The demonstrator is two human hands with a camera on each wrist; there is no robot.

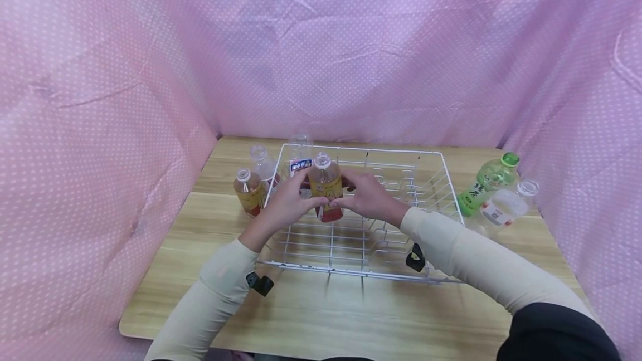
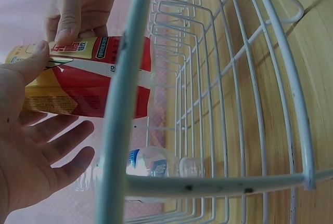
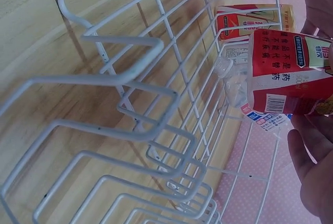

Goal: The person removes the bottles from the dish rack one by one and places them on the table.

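Observation:
Both hands hold an upright plastic bottle (image 1: 326, 189) with a red and yellow label above the rack's left part. My left hand (image 1: 288, 202) lies along its left side, thumb across the front; the left wrist view shows several of that hand's fingers (image 2: 65, 154) spread below the bottle. From the other side my right hand (image 1: 371, 195) grips it, thumb on the label, most fingers hidden behind. Beneath is a white wire dish rack (image 1: 346, 271). A clear bottle with a blue and white label (image 1: 301, 167) sits neck-down at the rack's back left.
Left of the rack stand another red-and-yellow-labelled bottle (image 1: 249, 194) and a clear bottle (image 1: 262, 163). On its right are a green-capped bottle (image 1: 494, 177) and a clear bottle (image 1: 504, 208). Pink dotted cloth (image 1: 351, 71) surrounds the wooden table (image 1: 200, 272).

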